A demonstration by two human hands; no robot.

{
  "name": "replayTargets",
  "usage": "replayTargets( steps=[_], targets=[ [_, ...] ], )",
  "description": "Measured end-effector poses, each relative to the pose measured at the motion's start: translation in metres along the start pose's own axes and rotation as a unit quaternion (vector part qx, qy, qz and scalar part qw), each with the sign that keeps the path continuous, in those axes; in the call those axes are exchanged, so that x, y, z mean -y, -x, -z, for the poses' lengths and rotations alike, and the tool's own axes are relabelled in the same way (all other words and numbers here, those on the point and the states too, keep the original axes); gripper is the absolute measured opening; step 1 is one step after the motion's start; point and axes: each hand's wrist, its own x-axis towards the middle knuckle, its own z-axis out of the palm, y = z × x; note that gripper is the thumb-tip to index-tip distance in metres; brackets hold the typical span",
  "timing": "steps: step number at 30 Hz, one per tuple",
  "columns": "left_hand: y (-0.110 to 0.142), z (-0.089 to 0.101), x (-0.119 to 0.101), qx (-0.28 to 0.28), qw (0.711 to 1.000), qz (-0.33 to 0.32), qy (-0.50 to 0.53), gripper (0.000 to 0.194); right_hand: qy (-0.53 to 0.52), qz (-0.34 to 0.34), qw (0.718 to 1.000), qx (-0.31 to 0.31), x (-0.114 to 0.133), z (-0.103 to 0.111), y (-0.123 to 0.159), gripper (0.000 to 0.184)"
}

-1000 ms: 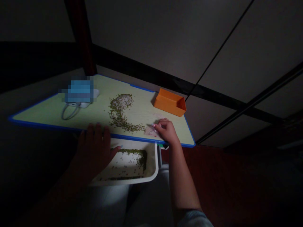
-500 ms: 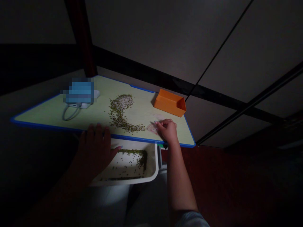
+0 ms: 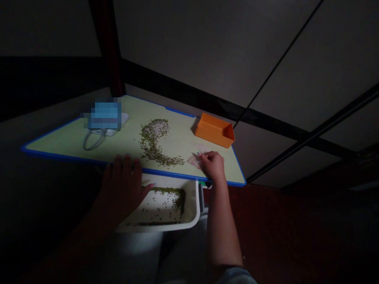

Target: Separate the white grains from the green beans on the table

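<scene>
My left hand (image 3: 124, 181) lies spread over the table's near edge, fingers stretched out on the top and thumb above a white bin (image 3: 194, 219). Small green bean-like grains (image 3: 171, 190) line the bin's bottom. My right hand (image 3: 213, 162) is closed in a pinch low over the table's right part, beside a faint pinkish patch (image 3: 193, 161); whatever its fingertips hold is too small to make out. Left of it, a curved spread of green grains (image 3: 151, 148), with paler bits (image 3: 160, 127) at its far end, lies on the pale table (image 3: 177, 138).
An orange open box (image 3: 211, 136) stands at the table's far right. A blurred blue object (image 3: 105, 114) with a looped cable (image 3: 89, 142) sits at the left. The table has a blue rim (image 3: 74, 158). Behind it rises a panelled wall (image 3: 192, 55); a dark red floor (image 3: 254, 225) shows at right.
My right hand has shifted slightly right, away from the grains, still pinched. My left hand keeps its place on the table edge. The whole view has drifted a little.
</scene>
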Motion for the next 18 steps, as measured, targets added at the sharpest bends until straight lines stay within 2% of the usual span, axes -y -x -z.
replayTargets(
  steps=[11, 15, 18],
  targets=[
    [-0.0006, 0.0035, -0.0022, 0.022, 1.0, 0.001, -0.006, 0.073, 0.06, -0.027, 0.998, -0.023, 0.0005, -0.0015, -0.0008, 0.045],
    [-0.0021, 0.0064, -0.0033, 0.037, 0.999, 0.005, -0.005, 0.074, 0.076, 0.006, 0.997, -0.011, 0.0043, -0.0021, -0.0011, 0.042],
    [-0.0018, 0.006, -0.0028, 0.025, 1.0, 0.003, 0.0, 0.076, 0.055, 0.045, 0.997, 0.009, 0.0053, -0.0015, -0.0011, 0.039]
  ],
)
